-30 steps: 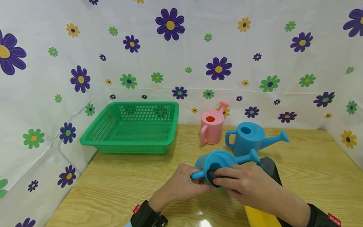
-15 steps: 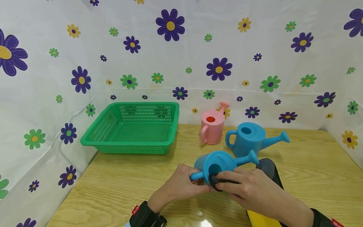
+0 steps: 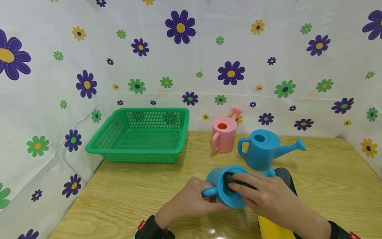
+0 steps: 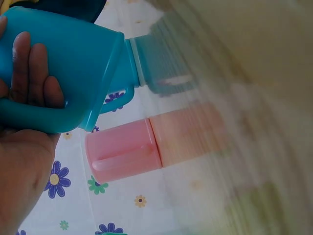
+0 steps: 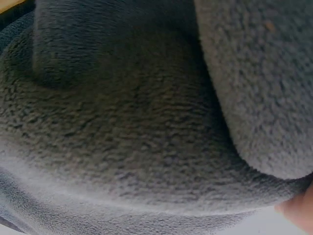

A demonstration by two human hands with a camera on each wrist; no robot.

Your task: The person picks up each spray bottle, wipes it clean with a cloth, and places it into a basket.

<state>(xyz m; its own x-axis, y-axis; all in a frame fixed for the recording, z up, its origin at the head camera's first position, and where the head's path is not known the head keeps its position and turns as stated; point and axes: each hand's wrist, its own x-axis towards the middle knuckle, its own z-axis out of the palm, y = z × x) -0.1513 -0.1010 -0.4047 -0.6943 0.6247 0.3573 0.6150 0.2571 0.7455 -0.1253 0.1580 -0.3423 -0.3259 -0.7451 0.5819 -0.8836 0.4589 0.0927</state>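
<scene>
My left hand (image 3: 195, 197) grips a blue watering can (image 3: 235, 201) by its handle, with the can's top tilted toward me. In the left wrist view the fingers pass behind the handle and lie along the can's (image 4: 73, 49) side. My right hand (image 3: 265, 197) pinches a plush cloth (image 3: 274, 229), dark grey on one side and yellow on the other. A dark fold of it is pressed against the can's top by the fingertips. The grey cloth (image 5: 146, 127) fills most of the right wrist view. The can's spout is mostly hidden behind the right hand.
A second blue watering can (image 3: 259, 151) stands just behind the hands, its spout pointing right. Left of it is a pink watering can (image 3: 224, 136). A green plastic basket (image 3: 134, 151) sits at the back left of the wooden table (image 3: 119, 199), before a flowered backdrop.
The held watering can has tipped further toward me, its spout dropping behind my right hand. The cloth has shifted from the opening's near edge up across the top.
</scene>
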